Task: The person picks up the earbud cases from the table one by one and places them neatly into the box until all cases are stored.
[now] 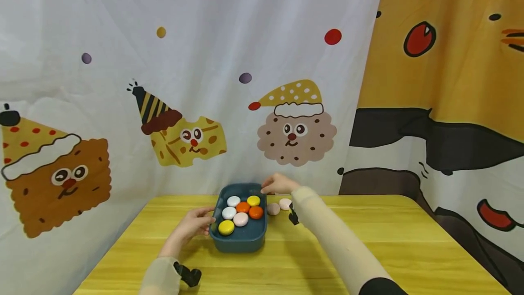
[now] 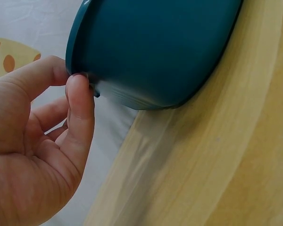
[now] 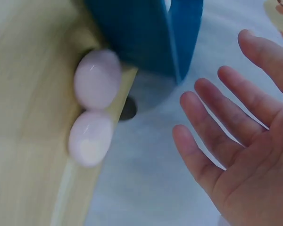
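A dark blue-green plastic bin (image 1: 239, 246) stands on the table, holding several smooth, rounded pebble-like pieces: two white, two yellow, two orange and a pale pink piece (image 1: 240, 219). At the bin's left side, my left hand (image 1: 195, 222) pinches the rim between thumb and finger, as the left wrist view shows at the bin wall (image 2: 151, 47). My right hand (image 1: 279, 183) is by the bin's far right corner. In the right wrist view its fingers (image 3: 210, 120) are spread and apart from the bin, holding nothing. Two pale pink pieces (image 3: 98, 79) lie below that hand, right of the bin.
The yellow wood-grain table (image 1: 368, 240) ends at the back against a white curtain (image 1: 229, 22) printed with cartoon food figures. Another printed curtain (image 1: 409, 81) with an orange animal hangs at the right.
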{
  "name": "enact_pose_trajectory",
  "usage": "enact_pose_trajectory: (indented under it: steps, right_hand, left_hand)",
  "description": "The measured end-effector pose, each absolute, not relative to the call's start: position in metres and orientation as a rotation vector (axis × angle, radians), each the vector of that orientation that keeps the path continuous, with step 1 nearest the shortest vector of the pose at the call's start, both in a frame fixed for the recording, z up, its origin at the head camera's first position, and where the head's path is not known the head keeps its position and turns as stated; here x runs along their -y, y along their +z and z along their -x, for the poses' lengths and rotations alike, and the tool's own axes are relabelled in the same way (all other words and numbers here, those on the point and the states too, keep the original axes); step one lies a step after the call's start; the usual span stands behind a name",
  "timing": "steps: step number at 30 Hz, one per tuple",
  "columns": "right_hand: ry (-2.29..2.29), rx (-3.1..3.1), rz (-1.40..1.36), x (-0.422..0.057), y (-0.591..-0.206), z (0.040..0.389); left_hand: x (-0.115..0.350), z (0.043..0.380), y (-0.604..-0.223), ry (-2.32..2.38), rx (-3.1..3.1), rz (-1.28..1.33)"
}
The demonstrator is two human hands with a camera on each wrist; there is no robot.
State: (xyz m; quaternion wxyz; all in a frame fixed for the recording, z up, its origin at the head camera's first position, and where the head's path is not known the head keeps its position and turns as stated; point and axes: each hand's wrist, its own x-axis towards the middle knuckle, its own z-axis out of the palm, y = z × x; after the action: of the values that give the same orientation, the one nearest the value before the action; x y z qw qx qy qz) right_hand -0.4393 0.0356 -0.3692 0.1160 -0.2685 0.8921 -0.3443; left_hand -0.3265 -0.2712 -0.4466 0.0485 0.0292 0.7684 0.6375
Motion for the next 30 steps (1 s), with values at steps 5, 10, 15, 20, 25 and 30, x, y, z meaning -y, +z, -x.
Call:
enact_pose_trajectory:
  steps: [5, 10, 15, 20, 25, 30]
  right_hand:
    - [-1.028, -2.654, 0.760, -0.055, -0.374, 0.441]
    - [-1.071, -2.661, 0.765, -0.074, -0.386, 0.446]
    - [-1.193, -2.661, 0.783, -0.088, -0.400, 0.452]
    - [-1.217, -2.642, 0.828, -0.095, -0.407, 0.453]
    - [-1.213, -2.538, 0.734, -0.100, -0.412, 0.449]
    - [-1.203, -2.524, 0.659, -0.105, -0.427, 0.451]
  left_hand:
    - [0.275, 0.326, -0.447, 1.946, -2.338, -0.093]
    - [0.277, 0.326, -0.447, 1.939, -2.349, -0.059]
    - [0.278, 0.326, -0.446, 1.944, -2.344, -0.040]
    - [0.278, 0.326, -0.446, 1.950, -2.344, -0.035]
    - [0.277, 0.327, -0.447, 1.947, -2.335, -0.058]
    - [0.274, 0.327, -0.448, 1.937, -2.319, -0.082]
